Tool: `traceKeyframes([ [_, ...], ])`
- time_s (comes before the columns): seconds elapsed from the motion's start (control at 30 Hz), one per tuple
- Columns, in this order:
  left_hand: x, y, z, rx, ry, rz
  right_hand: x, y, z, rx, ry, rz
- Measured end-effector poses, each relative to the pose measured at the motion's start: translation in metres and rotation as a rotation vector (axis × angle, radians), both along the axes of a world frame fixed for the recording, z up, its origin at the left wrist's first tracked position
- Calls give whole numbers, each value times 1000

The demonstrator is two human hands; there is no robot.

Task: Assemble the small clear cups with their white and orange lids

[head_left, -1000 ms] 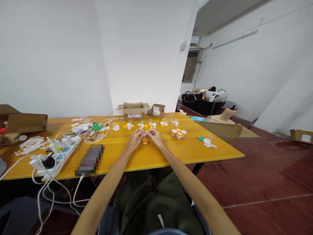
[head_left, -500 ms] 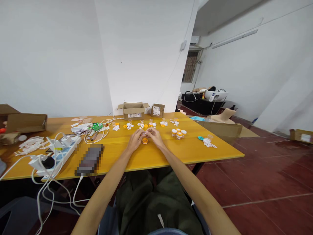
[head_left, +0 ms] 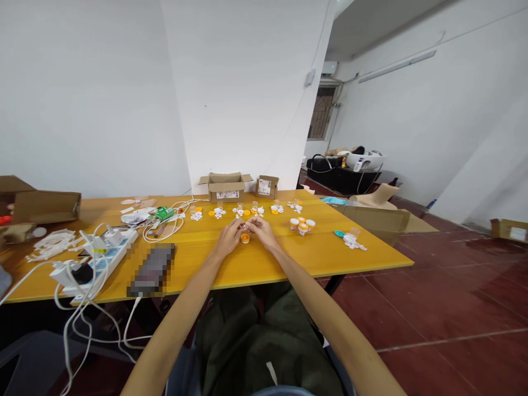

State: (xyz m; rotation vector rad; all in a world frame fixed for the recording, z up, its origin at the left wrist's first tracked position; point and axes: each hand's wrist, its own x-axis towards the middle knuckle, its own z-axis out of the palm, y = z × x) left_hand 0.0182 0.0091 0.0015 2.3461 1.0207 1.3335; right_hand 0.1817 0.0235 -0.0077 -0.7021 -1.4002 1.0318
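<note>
I sit at a long yellow table (head_left: 289, 258) that runs across in front of me, with my forearms stretched out over its near edge. At the far left stands a big cardboard box (head_left: 45, 204). Against the white pillar at the back sits an open carton (head_left: 225, 187) with a smaller carton (head_left: 267, 186) just beside it. A white power strip (head_left: 103, 250) lies to my left, loaded with chargers and trailing white cables, and next to it is a dark flat device (head_left: 151, 269). My left hand (head_left: 227, 240) and right hand (head_left: 263, 232) meet near the middle of the table, thumbs and fingertips drawn in toward each other. A loose row of white and orange parts (head_left: 247, 210) lies beyond my hands, in front of the cartons. To my right stands a cluster of little capped jars (head_left: 302, 225), well apart from my fingers. An orange cap (head_left: 245, 238) rests on the table just below my fingertips, between both hands. Both hands pinch a small pale piece (head_left: 246, 226) held just above that cap; it is too small for me to tell what it is.
</note>
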Motion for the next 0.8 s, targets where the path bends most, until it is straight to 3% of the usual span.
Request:
traceKeyframes([
  [0.8,1,0,2,-38,-86,7,1,0,0,-74,48,46],
])
